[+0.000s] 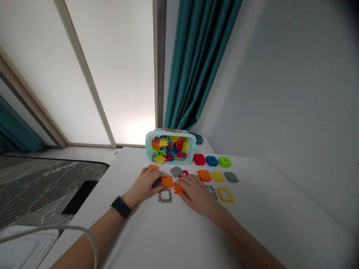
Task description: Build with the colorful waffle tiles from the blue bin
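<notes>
My left hand (146,182), with a black watch at the wrist, curls its fingers and thumb around a dark grey toothed building piece (157,182) on the table. An orange gear-shaped piece (167,181) lies right beside its fingertips. My right hand (197,193) is closed over an orange toothed building piece (179,189), partly covered by the fingers. Below the left fingers lies a grey frame piece (165,196) with a white window. Beyond the hands are a grey flat piece (176,171), a red piece (184,173) and another orange piece (153,166), half hidden.
A pale blue tub (148,149) full of mixed coloured pieces stands at the back. To the right, several pieces sit in rows, including a red block (199,159), a blue block (212,161) and a yellow window piece (225,194). A white cable (56,227) crosses at lower left.
</notes>
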Demonstrator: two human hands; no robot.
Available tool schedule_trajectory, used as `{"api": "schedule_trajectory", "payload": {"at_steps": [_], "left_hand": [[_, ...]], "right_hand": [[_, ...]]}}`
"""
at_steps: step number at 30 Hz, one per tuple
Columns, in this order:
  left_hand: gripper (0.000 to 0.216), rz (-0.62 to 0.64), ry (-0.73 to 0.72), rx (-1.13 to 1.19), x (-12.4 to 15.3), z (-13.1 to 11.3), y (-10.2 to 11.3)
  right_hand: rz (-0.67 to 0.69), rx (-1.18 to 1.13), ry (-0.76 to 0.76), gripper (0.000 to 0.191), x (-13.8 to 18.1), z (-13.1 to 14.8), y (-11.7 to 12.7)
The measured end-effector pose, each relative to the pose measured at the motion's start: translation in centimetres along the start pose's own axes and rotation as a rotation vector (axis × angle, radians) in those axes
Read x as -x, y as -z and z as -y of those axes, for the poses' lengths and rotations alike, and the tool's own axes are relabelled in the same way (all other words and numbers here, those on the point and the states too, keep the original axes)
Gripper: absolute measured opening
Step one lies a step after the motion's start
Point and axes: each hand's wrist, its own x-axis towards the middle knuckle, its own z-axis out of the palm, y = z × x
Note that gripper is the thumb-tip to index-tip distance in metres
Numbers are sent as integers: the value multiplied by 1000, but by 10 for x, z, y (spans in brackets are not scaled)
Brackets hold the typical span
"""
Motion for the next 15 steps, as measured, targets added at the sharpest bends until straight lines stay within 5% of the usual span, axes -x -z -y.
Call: {"api": "schedule_trajectory", "payload": {"at_steps": [6,15], "left_hand": [[25,-131,-85,-15,-1,-3,5],[5,-386,-399,-286,3,-23,14]], "right_hand": [[-142,-16,-5,42,5,2,-7],[-408,-28,73,34,9,2,-11]]}}
